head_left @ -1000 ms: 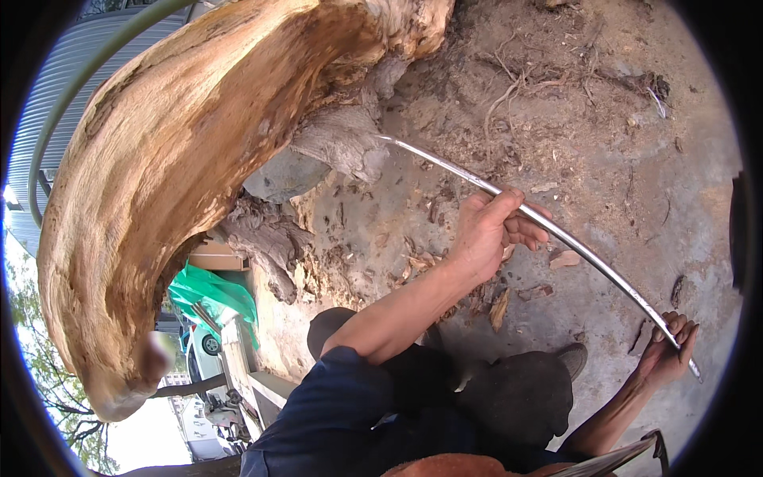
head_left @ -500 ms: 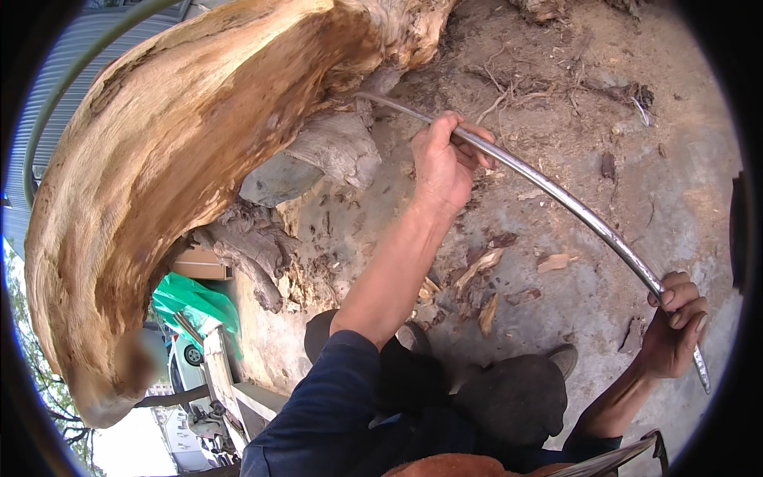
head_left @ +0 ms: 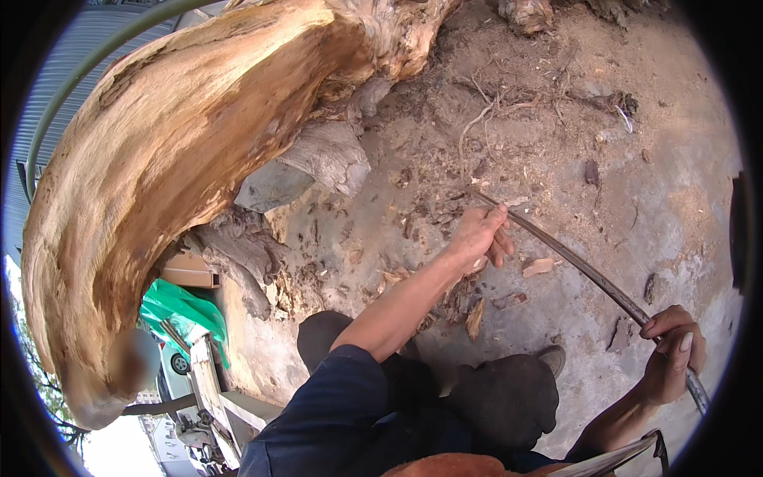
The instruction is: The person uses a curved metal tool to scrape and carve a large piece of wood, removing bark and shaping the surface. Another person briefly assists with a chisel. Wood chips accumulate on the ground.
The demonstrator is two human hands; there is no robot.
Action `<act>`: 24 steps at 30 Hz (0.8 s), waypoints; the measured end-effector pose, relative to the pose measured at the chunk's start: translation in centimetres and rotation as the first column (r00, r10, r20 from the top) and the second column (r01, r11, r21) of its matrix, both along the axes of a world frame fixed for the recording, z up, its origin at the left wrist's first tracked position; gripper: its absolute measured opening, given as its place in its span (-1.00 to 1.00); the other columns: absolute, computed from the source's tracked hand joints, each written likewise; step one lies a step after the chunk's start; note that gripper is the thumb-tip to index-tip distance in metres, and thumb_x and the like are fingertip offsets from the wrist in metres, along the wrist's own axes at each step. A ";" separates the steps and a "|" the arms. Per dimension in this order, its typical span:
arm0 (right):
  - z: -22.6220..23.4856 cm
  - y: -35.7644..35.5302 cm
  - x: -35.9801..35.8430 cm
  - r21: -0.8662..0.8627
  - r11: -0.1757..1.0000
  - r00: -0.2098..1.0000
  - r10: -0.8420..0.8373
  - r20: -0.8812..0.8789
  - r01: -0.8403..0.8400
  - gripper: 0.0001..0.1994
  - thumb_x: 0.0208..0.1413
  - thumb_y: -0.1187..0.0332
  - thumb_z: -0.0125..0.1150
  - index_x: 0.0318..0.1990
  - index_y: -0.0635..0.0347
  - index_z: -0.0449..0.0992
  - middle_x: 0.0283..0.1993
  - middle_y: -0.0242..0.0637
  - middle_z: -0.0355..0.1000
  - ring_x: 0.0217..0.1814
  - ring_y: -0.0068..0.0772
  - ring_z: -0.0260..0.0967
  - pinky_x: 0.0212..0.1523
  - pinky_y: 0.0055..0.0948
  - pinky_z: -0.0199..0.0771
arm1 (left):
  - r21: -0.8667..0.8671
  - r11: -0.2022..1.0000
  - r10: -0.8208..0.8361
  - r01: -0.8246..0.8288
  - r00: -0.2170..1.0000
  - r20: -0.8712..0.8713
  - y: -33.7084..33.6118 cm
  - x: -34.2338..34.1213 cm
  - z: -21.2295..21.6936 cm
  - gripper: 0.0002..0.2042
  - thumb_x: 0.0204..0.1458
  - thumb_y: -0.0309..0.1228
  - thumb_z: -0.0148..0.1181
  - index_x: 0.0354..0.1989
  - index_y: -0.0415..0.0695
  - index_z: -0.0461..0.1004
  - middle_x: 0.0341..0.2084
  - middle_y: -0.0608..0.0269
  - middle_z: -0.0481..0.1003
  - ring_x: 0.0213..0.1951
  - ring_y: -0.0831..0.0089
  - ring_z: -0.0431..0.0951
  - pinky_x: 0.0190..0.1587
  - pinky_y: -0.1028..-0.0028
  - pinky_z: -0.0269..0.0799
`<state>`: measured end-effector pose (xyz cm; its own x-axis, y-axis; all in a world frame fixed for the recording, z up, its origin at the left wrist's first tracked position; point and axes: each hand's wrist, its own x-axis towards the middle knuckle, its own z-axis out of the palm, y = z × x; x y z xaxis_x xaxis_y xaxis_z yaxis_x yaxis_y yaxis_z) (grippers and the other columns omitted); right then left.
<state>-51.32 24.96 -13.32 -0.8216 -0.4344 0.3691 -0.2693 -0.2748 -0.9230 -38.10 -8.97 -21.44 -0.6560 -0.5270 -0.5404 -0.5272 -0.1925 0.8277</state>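
Gripping long curved grey metal bar [head_left: 592,274] w/ both fists closed: left hand [head_left: 477,234] near tip, right hand [head_left: 671,354] at rear; tip is resting near big pale split tree stump [head_left: 183,159], prob. risking slipping on loose dirt.

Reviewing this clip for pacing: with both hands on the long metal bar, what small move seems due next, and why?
Probably drive the bar forward again toward the tree trunk's base. The left hand grips it near the tip, the right hand near the rear end, and the tip rests short of the roots, among wood chips on bare ground.
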 end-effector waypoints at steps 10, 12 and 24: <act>0.9 -2.1 0.7 0.009 1.000 1.000 -0.021 0.014 0.021 -0.57 0.38 0.16 -0.05 -0.52 0.25 0.28 -0.53 0.02 0.39 -0.56 -0.38 0.28 -0.52 -0.48 0.29 | -0.869 -0.297 0.358 0.395 0.890 0.282 -21.5 2.9 8.9 -0.45 0.07 -0.49 0.05 0.30 -0.29 0.24 0.35 -0.12 0.20 0.39 -0.05 0.14 0.37 -0.14 -0.04; 1.5 -2.4 0.8 0.028 1.000 1.000 -0.002 -0.022 0.003 -0.57 0.38 0.16 -0.05 -0.51 0.26 0.29 -0.54 0.02 0.40 -0.57 -0.38 0.28 -0.52 -0.50 0.30 | -0.833 -0.308 0.352 0.459 0.869 0.348 -22.2 3.3 6.6 -0.42 0.09 -0.50 -0.03 0.35 -0.37 0.17 0.40 -0.15 0.13 0.42 -0.10 0.08 0.41 -0.15 -0.13; 6.9 -6.4 3.5 0.082 0.994 0.996 -0.077 0.038 0.074 -0.59 0.39 0.20 -0.02 -0.49 0.30 0.32 -0.49 0.03 0.44 -0.61 -0.42 0.32 -0.54 -0.50 0.35 | -0.930 0.121 -0.371 0.348 0.885 0.282 -9.2 3.1 1.1 -0.27 -0.06 -0.59 0.08 0.41 -0.18 0.09 0.41 -0.06 0.07 0.40 0.01 0.15 0.47 0.01 -0.08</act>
<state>-47.87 18.58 -6.38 -0.8667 -0.3977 0.3011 -0.2483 -0.1797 -0.9519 -35.01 -18.16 -20.31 -0.9313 -0.3184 0.1771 -0.2765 0.9342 0.2256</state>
